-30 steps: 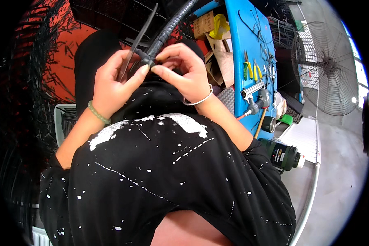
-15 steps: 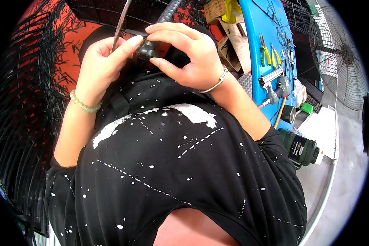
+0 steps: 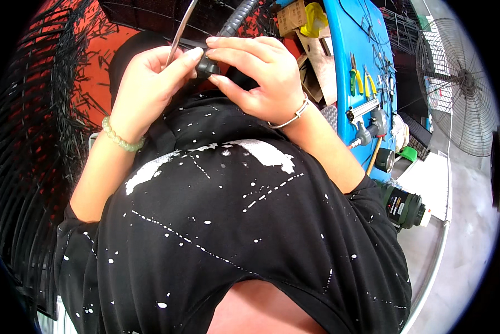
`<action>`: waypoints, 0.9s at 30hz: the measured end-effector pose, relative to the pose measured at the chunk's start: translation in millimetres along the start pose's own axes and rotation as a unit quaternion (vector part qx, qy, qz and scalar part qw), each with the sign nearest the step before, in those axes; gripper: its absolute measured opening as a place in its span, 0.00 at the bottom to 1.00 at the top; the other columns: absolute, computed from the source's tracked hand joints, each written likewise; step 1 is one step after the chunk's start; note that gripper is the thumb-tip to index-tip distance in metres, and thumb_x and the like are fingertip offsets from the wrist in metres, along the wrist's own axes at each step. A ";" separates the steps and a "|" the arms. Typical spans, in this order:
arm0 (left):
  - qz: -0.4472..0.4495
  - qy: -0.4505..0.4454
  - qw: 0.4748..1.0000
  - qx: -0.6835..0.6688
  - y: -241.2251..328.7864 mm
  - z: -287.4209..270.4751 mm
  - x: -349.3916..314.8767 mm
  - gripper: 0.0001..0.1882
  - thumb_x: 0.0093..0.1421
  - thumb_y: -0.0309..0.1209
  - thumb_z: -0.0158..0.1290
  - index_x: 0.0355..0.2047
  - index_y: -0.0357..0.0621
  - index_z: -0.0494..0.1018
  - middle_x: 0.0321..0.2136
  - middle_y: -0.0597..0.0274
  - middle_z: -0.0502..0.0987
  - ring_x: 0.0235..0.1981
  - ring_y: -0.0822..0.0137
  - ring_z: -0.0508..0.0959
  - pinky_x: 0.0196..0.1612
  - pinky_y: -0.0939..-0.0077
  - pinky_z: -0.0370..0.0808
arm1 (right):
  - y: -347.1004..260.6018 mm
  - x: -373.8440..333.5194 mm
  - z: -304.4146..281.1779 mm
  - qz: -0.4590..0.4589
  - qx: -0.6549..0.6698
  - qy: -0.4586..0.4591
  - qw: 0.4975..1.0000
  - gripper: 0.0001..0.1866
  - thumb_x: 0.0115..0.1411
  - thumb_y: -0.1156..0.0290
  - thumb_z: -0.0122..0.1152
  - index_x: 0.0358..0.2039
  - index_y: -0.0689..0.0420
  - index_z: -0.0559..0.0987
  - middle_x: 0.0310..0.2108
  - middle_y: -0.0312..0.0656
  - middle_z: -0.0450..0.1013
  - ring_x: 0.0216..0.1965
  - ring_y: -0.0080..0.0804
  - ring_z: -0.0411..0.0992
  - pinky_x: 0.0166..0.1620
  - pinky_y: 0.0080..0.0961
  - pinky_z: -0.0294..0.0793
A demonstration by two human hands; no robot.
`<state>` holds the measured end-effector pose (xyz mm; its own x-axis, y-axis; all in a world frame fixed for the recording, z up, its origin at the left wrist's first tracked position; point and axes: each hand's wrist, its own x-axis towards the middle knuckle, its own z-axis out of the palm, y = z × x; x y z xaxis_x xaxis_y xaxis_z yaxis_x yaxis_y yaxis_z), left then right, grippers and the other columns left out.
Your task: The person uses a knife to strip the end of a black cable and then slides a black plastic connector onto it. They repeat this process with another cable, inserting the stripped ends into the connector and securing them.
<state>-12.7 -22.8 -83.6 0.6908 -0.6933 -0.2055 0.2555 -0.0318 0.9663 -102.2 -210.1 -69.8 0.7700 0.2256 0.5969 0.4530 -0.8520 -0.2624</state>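
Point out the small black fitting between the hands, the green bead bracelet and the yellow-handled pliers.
black fitting [image 3: 207, 65]: head view, on its rounded body between the fingertips.
green bead bracelet [image 3: 119, 139]: head view, on the beads across the wrist.
yellow-handled pliers [image 3: 359, 82]: head view, on a yellow handle.

Shirt [image 3: 228, 234]: black, short-sleeved, flecked all over with white paint spots and thin streaks. Two larger white smears sit across its middle, one toward the left, a broader one toward the right. Sleeves end above the elbows; both forearms are bare. Left wrist carries a bracelet [image 3: 121, 140] of pale green round beads. Right wrist carries a thin silver bangle [image 3: 292, 114]. No gloves on the left hand [image 3: 150, 83] or the right hand [image 3: 258, 69].
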 end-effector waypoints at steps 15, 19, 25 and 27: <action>-0.011 0.015 0.997 -0.072 -11.3 1.0 -9.3 0.17 0.64 0.40 0.55 0.20 0.48 0.69 0.12 0.80 0.63 0.11 0.87 0.56 0.14 0.88 0.49 | -18.4 7.2 -4.1 0.034 -0.019 -0.050 0.998 0.14 0.46 0.67 0.69 0.36 0.51 0.82 0.42 0.30 0.78 0.41 0.28 0.75 0.47 0.30 0.67; 0.007 0.029 0.991 -0.128 -16.6 6.0 -7.3 0.17 0.65 0.39 0.54 0.20 0.48 0.69 0.13 0.79 0.64 0.12 0.87 0.57 0.15 0.88 0.50 | -3.4 5.5 -4.9 0.034 0.010 -0.067 0.997 0.17 0.46 0.65 0.71 0.40 0.47 0.82 0.46 0.31 0.77 0.55 0.37 0.69 0.57 0.38 0.60; 0.072 0.006 0.994 -0.087 -31.0 -14.7 1.3 0.15 0.64 0.35 0.55 0.21 0.46 0.70 0.17 0.76 0.67 0.13 0.85 0.59 0.17 0.87 0.53 | 10.5 -3.8 7.4 0.068 0.061 -0.079 0.993 0.22 0.45 0.60 0.73 0.44 0.43 0.81 0.47 0.30 0.76 0.62 0.42 0.62 0.64 0.52 0.46; 0.081 0.007 0.994 -0.076 -32.8 -16.5 4.6 0.14 0.64 0.33 0.55 0.21 0.46 0.70 0.17 0.76 0.67 0.13 0.85 0.58 0.17 0.88 0.52 | 11.3 -1.6 6.8 0.061 0.061 -0.092 0.992 0.23 0.45 0.60 0.74 0.44 0.43 0.81 0.47 0.30 0.75 0.62 0.43 0.62 0.64 0.53 0.47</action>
<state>-6.7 -13.0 -118.8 0.7406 -0.6700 -0.0522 0.2386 0.1895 0.9525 -95.2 -216.8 -78.8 0.8861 0.2162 0.4100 0.3938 -0.8175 -0.4202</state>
